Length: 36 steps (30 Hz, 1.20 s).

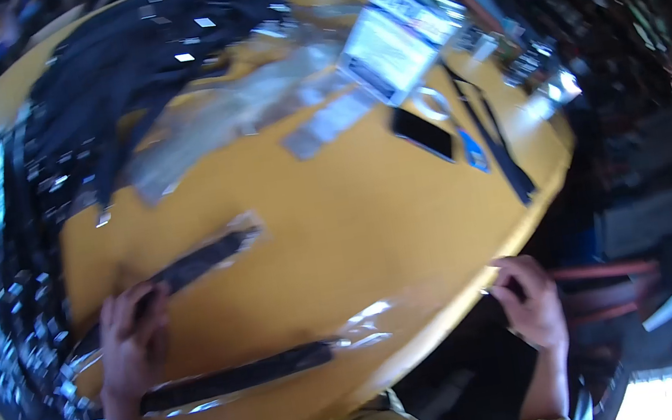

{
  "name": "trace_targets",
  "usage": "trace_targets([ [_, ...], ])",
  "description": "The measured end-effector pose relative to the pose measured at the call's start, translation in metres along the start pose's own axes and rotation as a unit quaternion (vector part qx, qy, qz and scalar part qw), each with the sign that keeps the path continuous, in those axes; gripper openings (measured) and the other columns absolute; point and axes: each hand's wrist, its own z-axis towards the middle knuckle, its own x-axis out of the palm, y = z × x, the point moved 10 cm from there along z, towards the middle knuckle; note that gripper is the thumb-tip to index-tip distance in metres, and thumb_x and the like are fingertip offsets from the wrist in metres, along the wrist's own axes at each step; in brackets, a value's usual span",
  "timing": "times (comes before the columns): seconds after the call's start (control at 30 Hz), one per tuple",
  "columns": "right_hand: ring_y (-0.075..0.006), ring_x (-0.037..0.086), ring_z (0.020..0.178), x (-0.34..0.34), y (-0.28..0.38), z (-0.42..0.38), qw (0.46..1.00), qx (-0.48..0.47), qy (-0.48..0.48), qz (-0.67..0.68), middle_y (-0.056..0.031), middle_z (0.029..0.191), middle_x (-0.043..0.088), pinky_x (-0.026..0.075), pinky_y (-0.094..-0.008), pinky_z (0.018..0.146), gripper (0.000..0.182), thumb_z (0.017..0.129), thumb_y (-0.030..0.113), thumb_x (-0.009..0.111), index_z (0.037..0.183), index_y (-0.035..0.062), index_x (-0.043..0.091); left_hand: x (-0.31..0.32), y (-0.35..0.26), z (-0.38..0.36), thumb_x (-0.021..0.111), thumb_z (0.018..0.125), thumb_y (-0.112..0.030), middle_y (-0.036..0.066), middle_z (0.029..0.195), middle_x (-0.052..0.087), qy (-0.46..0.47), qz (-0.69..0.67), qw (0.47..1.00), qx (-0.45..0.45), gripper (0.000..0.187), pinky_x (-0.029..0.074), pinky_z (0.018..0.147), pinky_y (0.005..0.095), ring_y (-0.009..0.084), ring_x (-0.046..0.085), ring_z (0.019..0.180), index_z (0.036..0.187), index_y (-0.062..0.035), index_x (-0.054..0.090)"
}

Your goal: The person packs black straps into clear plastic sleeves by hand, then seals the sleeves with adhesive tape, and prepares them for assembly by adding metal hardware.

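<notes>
My left hand point(134, 340) is over the left part of the yellow table, fingers curled toward the thumb. It overlaps a long black strip point(203, 262) with clear plastic at its end; blur hides whether the fingers grip it. Below lies a second black strip point(248, 375) in clear plastic, roughly parallel to the table's near edge. My right hand point(532, 298) is at the table's right edge, thumb and fingers brought together in a pinch. Anything small between those fingertips cannot be made out.
The yellow table point(342, 252) also bears a pile of dark clothing point(131, 58), clear plastic sheets point(226, 113), a white-and-blue box point(397, 40), a black phone point(423, 134), a blue item point(473, 150), a tape roll point(430, 103) and a black strap point(505, 159).
</notes>
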Motion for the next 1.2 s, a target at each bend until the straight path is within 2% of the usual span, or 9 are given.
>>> trace_targets([
  [0.07, -0.0176, 0.066, 0.088, 0.006, 0.035, 0.018, 0.981, -0.070, -0.040, 0.179, -0.0064, 0.091, 0.067, 0.052, -0.0336, 0.089, 0.046, 0.079, -0.013, 0.074, 0.122, 0.0001, 0.063, -0.002, 0.001, -0.003, 0.068, 0.086, -0.007, 0.013, 0.123, 0.060, 0.004, 0.015, 1.000, 0.010, 0.038, 0.047, 0.091, 0.0479, 0.0344, 0.062, 0.104, 0.123, -0.0034, 0.072],
  [0.2, -0.0150, 0.066, 0.093, 0.074, 0.166, 0.083, 0.847, -0.176, 0.064, 0.498, -0.0068, 0.098, 0.068, 0.052, -0.0318, 0.089, 0.048, 0.085, -0.014, 0.071, 0.128, 0.0022, 0.059, -0.005, 0.002, -0.006, 0.070, 0.084, -0.007, 0.011, 0.121, 0.060, -0.006, 0.021, 1.000, 0.005, 0.039, 0.049, 0.088, 0.0445, 0.0314, 0.061, 0.099, 0.124, -0.0052, 0.072],
  [0.27, -0.0134, 0.066, 0.095, 0.136, 0.219, 0.113, 0.755, -0.119, 0.126, 0.632, -0.0078, 0.102, 0.068, 0.053, -0.0303, 0.087, 0.043, 0.090, -0.007, 0.072, 0.130, 0.0026, 0.058, -0.006, 0.001, -0.005, 0.070, 0.084, -0.006, 0.010, 0.120, 0.060, -0.021, 0.016, 1.000, 0.006, 0.041, 0.049, 0.087, 0.0428, 0.0300, 0.061, 0.097, 0.125, -0.0045, 0.071],
  [0.33, -0.0115, 0.065, 0.093, 0.196, 0.257, 0.134, 0.698, -0.037, 0.171, 0.695, -0.0073, 0.103, 0.067, 0.052, -0.0273, 0.084, 0.040, 0.094, 0.001, 0.073, 0.130, 0.0029, 0.057, -0.005, 0.002, -0.006, 0.071, 0.084, -0.008, 0.009, 0.119, 0.060, -0.019, 0.020, 0.999, 0.015, 0.041, 0.050, 0.086, 0.0414, 0.0287, 0.060, 0.094, 0.125, -0.0067, 0.071],
  [0.43, -0.0103, 0.064, 0.091, 0.262, 0.270, 0.147, 0.673, 0.013, 0.176, 0.718, -0.0048, 0.100, 0.067, 0.051, -0.0247, 0.079, 0.035, 0.096, 0.005, 0.070, 0.129, 0.0048, 0.058, -0.004, 0.004, -0.007, 0.071, 0.085, -0.009, 0.008, 0.121, 0.059, -0.012, 0.019, 1.000, 0.012, 0.043, 0.050, 0.086, 0.0413, 0.0285, 0.059, 0.094, 0.128, -0.0090, 0.070],
  [0.57, -0.0099, 0.063, 0.087, 0.305, 0.243, 0.150, 0.669, 0.091, 0.183, 0.715, -0.0050, 0.100, 0.067, 0.051, -0.0232, 0.077, 0.035, 0.096, 0.006, 0.070, 0.128, 0.0052, 0.058, -0.003, 0.008, -0.009, 0.072, 0.085, -0.010, 0.008, 0.123, 0.059, -0.005, 0.002, 1.000, 0.004, 0.044, 0.051, 0.087, 0.0409, 0.0274, 0.058, 0.096, 0.129, -0.0096, 0.069],
  [0.83, -0.0079, 0.065, 0.086, 0.312, 0.234, 0.151, 0.646, 0.096, 0.188, 0.733, -0.0043, 0.099, 0.071, 0.051, -0.0222, 0.075, 0.036, 0.096, 0.006, 0.072, 0.129, 0.0047, 0.057, 0.000, 0.013, -0.009, 0.073, 0.086, -0.010, 0.007, 0.125, 0.059, 0.002, -0.009, 1.000, -0.014, 0.042, 0.051, 0.089, 0.0402, 0.0264, 0.058, 0.099, 0.128, -0.0101, 0.070],
  [1.03, -0.0104, 0.067, 0.083, 0.313, 0.235, 0.148, 0.626, 0.102, 0.202, 0.747, -0.0082, 0.101, 0.070, 0.056, -0.0235, 0.076, 0.039, 0.094, 0.003, 0.072, 0.129, 0.0013, 0.055, -0.002, 0.015, -0.008, 0.075, 0.087, -0.011, 0.009, 0.126, 0.059, 0.003, -0.039, 0.999, -0.023, 0.044, 0.051, 0.090, 0.0405, 0.0267, 0.060, 0.103, 0.130, -0.0087, 0.069],
  [1.2, -0.0083, 0.065, 0.082, 0.315, 0.236, 0.149, 0.645, 0.108, 0.209, 0.727, -0.0080, 0.099, 0.072, 0.055, -0.0229, 0.075, 0.039, 0.095, 0.005, 0.073, 0.130, -0.0020, 0.056, -0.020, 0.033, -0.003, 0.074, 0.087, -0.002, 0.015, 0.117, 0.064, -0.050, -0.156, 0.978, -0.128, 0.048, 0.056, 0.083, 0.0369, 0.0272, 0.066, 0.098, 0.134, -0.0005, 0.063],
])
